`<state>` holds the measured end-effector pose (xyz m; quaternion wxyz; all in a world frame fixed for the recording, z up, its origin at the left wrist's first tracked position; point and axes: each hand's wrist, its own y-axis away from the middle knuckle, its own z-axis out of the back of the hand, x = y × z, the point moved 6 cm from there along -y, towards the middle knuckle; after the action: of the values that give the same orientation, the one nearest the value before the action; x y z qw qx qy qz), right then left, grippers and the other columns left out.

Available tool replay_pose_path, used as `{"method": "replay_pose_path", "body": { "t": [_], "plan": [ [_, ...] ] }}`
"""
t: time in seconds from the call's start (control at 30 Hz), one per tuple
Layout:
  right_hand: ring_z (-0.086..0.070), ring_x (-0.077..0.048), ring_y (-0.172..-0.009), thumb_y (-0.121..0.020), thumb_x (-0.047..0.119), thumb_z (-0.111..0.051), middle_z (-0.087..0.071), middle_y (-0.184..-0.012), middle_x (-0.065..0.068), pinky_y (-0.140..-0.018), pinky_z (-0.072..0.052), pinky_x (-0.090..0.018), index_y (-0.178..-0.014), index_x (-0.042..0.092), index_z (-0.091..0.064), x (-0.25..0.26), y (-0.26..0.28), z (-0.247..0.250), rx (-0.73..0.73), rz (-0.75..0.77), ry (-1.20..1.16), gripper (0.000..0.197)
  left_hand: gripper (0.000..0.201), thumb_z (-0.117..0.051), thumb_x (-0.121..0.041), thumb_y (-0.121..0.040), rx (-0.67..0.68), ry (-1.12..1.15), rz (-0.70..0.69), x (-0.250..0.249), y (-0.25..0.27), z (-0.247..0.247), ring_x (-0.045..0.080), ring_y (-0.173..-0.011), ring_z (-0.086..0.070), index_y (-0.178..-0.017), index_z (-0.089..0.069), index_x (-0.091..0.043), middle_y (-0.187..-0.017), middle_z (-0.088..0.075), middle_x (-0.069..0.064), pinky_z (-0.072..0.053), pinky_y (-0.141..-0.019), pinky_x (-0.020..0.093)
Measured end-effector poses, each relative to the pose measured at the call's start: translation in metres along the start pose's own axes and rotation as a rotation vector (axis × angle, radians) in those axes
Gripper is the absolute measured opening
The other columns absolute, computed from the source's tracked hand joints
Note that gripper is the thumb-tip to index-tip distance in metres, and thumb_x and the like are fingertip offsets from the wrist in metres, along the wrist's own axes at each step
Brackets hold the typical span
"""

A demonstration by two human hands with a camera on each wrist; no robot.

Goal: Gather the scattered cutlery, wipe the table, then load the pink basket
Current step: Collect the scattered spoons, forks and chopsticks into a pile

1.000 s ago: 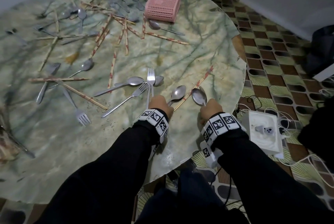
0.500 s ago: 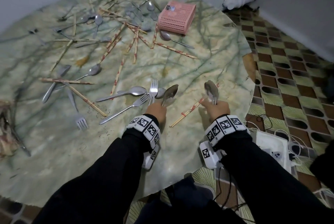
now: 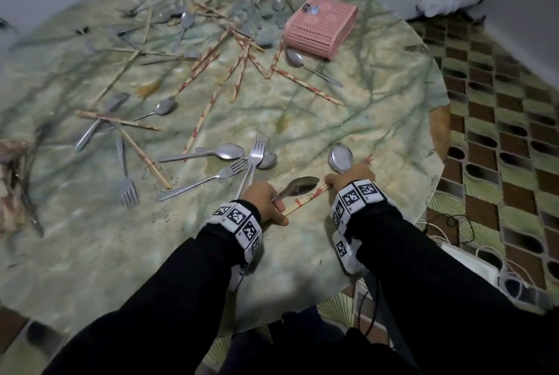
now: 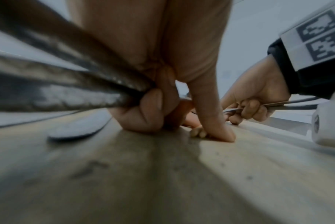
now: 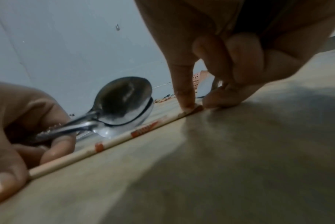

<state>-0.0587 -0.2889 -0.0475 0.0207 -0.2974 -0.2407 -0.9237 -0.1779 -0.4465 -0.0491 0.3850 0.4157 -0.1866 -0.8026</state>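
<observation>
Plainly the gathering has only just begun. The left hand (image 3: 263, 197) is curled round the handles of two nested spoons (image 5: 122, 103), their bowls pointing towards the right hand (image 3: 351, 176), and its thumb tip presses the near end of a chopstick (image 3: 305, 199) lying flat on the table (image 3: 378, 120). The right hand pinches the far end of that same chopstick between forefinger and thumb while its other fingers stay curled round the handle of a spoon (image 3: 341, 158) whose bowl sticks out beyond the knuckles. So both grips are closed on cutlery, and each also bears on the one chopstick between them, which is not yet lifted.

Almost everything is left. Just beyond the left hand lie two forks (image 3: 254, 160) and more spoons; farther out, ahead and to its left, chopsticks, spoons and forks are strewn over most of the table. The pink basket (image 3: 320, 27) lies on its side well beyond the right hand, near the far edge, with a spoon (image 3: 311, 67) lying close in front of it; nothing can be seen loaded in it. I judge wiping not begun: brownish stains mark the table, and no cloth is plainly in reach.
</observation>
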Motion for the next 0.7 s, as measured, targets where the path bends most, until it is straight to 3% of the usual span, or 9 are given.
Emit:
{"method": "replay_pose_path", "body": {
  "t": [0.1,0.2,0.27,0.37,0.47,0.57,0.7],
  "plan": [
    [-0.053,-0.025,-0.071,-0.072,0.019,-0.072,-0.060,-0.082,-0.014,-0.059,-0.039,-0.026,-0.081,-0.001,-0.055,0.001,-0.002,-0.003,0.017,-0.005,-0.010,0.027,0.026,-0.082,-0.014,-0.067,-0.007,-0.003,-0.014,-0.001,-0.001,0.001,0.008,-0.061,-0.053,-0.062,-0.057,-0.019,-0.062,-0.056,-0.005,-0.036,-0.052,0.013],
    [-0.053,-0.025,-0.069,-0.068,0.021,-0.072,-0.057,-0.078,-0.011,-0.053,-0.037,-0.024,-0.115,-0.008,-0.054,0.001,-0.001,-0.004,-0.012,-0.031,-0.050,0.059,0.024,-0.081,-0.013,-0.068,-0.021,0.029,-0.015,0.000,-0.002,0.000,0.005,-0.057,-0.051,-0.063,-0.059,-0.018,-0.062,-0.057,-0.004,-0.039,-0.052,0.014],
    [-0.051,-0.024,-0.070,-0.070,0.021,-0.071,-0.059,-0.085,-0.012,-0.054,-0.036,-0.024,-0.126,-0.006,-0.047,0.000,-0.002,-0.001,-0.020,-0.037,-0.058,0.067,0.022,-0.079,-0.012,-0.070,-0.025,0.043,-0.036,-0.002,0.000,-0.001,0.005,-0.057,-0.052,-0.063,-0.059,-0.018,-0.062,-0.057,-0.004,-0.041,-0.052,0.012],
    [-0.050,-0.024,-0.075,-0.078,0.020,-0.066,-0.057,-0.090,-0.014,-0.062,-0.037,-0.027,-0.104,-0.004,-0.053,-0.002,-0.004,0.005,-0.001,-0.019,-0.116,0.038,0.023,-0.077,-0.012,-0.073,-0.031,0.059,-0.068,-0.007,0.001,-0.001,0.001,-0.056,-0.051,-0.063,-0.058,-0.019,-0.061,-0.056,-0.006,-0.039,-0.049,0.006],
    [-0.047,-0.024,-0.066,-0.078,0.019,-0.063,-0.053,-0.078,-0.012,-0.049,-0.031,-0.027,-0.087,0.003,-0.053,0.000,-0.005,0.006,0.035,0.009,-0.236,0.021,0.026,-0.076,-0.010,-0.073,-0.065,0.107,-0.078,-0.009,0.003,0.001,0.004,-0.059,-0.051,-0.063,-0.055,-0.021,-0.063,-0.055,-0.006,-0.039,-0.051,0.008],
    [-0.043,-0.023,-0.058,-0.077,0.023,-0.062,-0.053,-0.069,-0.011,-0.051,-0.031,-0.027,-0.075,0.003,-0.059,0.006,-0.007,0.006,0.066,-0.004,-0.348,0.021,0.023,-0.077,-0.011,-0.071,-0.110,0.194,-0.076,-0.007,0.005,0.002,0.010,-0.065,-0.054,-0.067,-0.056,-0.021,-0.065,-0.056,-0.005,-0.039,-0.054,0.015],
    [-0.048,-0.023,-0.058,-0.075,0.012,-0.062,-0.055,-0.065,-0.012,-0.055,-0.037,-0.029,-0.074,-0.004,-0.063,0.017,-0.010,0.012,0.046,0.017,-0.480,0.016,0.017,-0.073,-0.005,-0.075,-0.128,0.379,-0.083,-0.008,0.011,0.006,0.008,-0.054,-0.052,-0.070,-0.059,-0.012,-0.061,-0.053,0.000,-0.038,-0.049,0.015]
  ]
}}
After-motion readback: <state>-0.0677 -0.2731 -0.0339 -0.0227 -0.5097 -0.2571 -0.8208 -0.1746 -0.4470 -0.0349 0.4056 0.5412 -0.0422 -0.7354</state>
